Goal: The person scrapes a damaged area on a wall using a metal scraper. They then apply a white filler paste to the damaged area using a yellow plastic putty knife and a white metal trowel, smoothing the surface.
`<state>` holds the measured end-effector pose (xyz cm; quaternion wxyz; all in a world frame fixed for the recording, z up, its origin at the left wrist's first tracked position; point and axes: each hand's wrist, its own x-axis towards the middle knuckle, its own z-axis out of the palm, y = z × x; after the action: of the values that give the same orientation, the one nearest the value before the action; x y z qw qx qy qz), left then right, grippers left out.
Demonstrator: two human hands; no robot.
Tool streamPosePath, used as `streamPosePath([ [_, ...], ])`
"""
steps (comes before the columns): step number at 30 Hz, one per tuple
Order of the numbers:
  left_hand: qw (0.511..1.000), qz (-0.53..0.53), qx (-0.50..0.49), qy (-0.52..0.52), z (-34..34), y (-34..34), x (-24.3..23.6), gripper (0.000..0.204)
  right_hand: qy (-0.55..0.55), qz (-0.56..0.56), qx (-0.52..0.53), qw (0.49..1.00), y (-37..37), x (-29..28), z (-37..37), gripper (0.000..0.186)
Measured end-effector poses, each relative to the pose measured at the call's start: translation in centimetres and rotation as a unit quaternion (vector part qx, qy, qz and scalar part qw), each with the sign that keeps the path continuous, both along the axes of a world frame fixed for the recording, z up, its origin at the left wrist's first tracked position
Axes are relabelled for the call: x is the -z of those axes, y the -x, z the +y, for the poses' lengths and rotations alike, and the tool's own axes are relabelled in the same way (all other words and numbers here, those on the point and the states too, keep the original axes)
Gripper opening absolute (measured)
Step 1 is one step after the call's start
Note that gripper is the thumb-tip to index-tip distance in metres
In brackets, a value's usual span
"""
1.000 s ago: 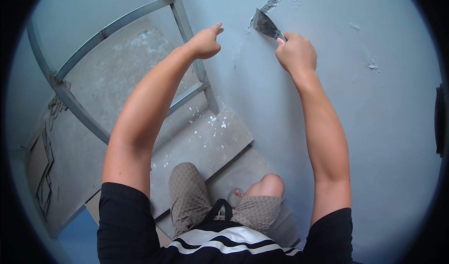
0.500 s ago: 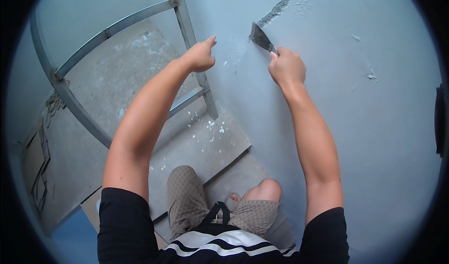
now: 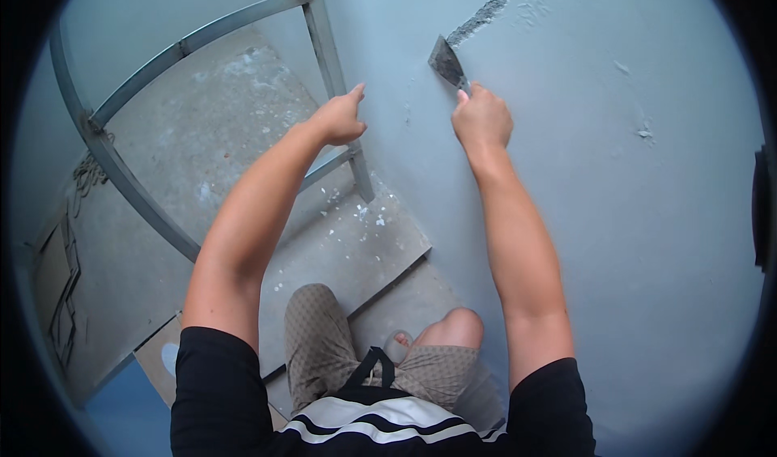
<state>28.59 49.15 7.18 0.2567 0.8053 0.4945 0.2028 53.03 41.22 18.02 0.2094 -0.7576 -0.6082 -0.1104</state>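
My right hand is wrapped around the handle of a putty knife. The knife's flat, grey-smeared blade points up and left, at the lower end of a rough gouged crack in the pale wall. My left hand holds nothing; its fingers stretch toward the wall, with the thumb apart. It is just in front of the metal ladder frame, and whether it touches the frame I cannot tell.
White chips lie scattered on a raised step by the wall. Stacked flat sheets and a coil of rope are at the far left. Chipped patches mark the wall to the right. A dark object shows at the right rim.
My right hand and forearm have moved left and slightly down, and the putty knife's blade has tilted. My left hand has dropped a little and shifted left.
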Motion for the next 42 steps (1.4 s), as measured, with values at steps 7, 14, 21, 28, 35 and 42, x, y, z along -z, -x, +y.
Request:
streamPosePath([
  [7,0.999,-0.017,0.021,-0.03,-1.3,0.2,0.1,0.086,0.023,0.033,0.015,0.999,0.4,1.2,-1.4,0.025],
  [14,0.996,-0.07,0.043,-0.031,-3.0,-2.5,-1.3,0.067,0.004,0.083,0.001,0.997,0.7,1.9,-3.1,0.03],
  [21,0.93,-0.356,0.082,0.045,-5.0,-11.6,-5.6,0.054,0.013,0.098,0.003,0.995,1.4,1.1,-3.4,0.04],
  [28,0.921,-0.388,0.0,0.038,-3.7,-14.0,-5.0,0.062,0.003,0.131,-0.043,0.99,1.0,1.7,-2.0,0.048],
  [35,0.92,-0.383,-0.058,0.059,-5.4,-13.8,-8.1,0.06,-0.067,0.194,-0.159,0.966,-0.7,2.1,-1.4,0.052],
  [42,0.922,-0.381,-0.063,0.034,-4.3,-15.1,-5.5,0.06,-0.051,0.266,-0.136,0.953,-1.0,2.6,-1.6,0.048],
])
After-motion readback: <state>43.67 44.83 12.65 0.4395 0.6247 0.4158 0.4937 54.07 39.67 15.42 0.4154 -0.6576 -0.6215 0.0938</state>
